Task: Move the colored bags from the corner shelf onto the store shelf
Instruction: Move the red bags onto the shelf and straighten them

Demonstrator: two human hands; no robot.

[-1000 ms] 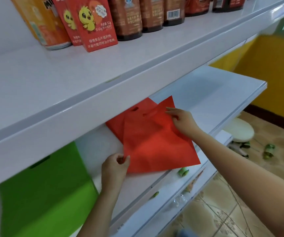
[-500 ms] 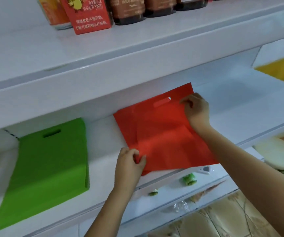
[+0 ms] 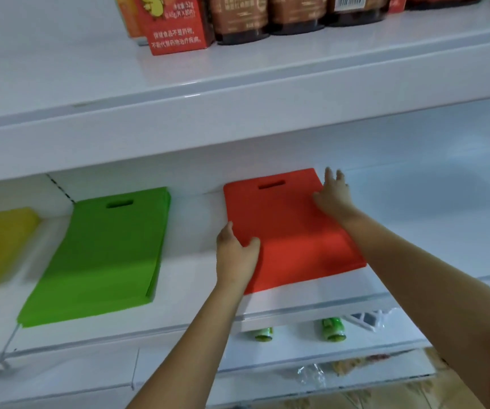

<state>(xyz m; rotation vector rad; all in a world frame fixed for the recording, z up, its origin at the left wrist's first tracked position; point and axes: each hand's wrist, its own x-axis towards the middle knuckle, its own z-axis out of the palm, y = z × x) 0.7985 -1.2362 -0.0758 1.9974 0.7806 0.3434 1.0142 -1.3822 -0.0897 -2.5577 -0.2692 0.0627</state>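
The flat red non-woven bag with a cut-out handle slot (image 3: 285, 228) lies on the white store shelf (image 3: 415, 231), just right of the flat green non-woven bag stack (image 3: 99, 255). The left hand (image 3: 235, 258) holds the red bag's left edge, thumb on top; the right hand (image 3: 334, 196) rests on its upper right corner, fingers spread and relaxed. It looks light, thin and floppy, likely to slide on smooth shelving; best taken by two edges or the handle slot
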